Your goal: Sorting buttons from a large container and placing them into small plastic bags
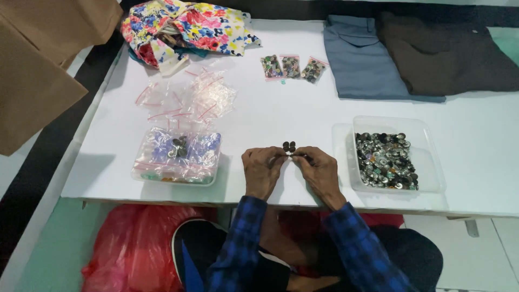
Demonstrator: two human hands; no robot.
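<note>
Seen from the head camera, a small cluster of dark buttons (289, 146) sits at the fingertips of both hands, just above the white surface (281, 108) near its front edge. The cluster is wider than tall, so its long axis runs left to right between the hands; the buttons seem to face up toward the camera, though they are too small to be sure.

The left hand (261, 170) has its fingers (277, 157) drawn together, pinching the left side of the cluster. The right hand (320, 172) mirrors it, fingers pressed close and pinching the right side. The buttons stand just beyond the fingertips, on the far side, between the two hands.

Just right of the right hand stands a clear plastic tray (427, 143) holding a heap of metal buttons (386, 160). Left of the left hand lies a clear tub (141, 162) of filled bags, with empty zip bags (186, 100) behind it. Further back lie three small bags of buttons (293, 67), a floral cloth (189, 27) and folded trousers (367, 59).
</note>
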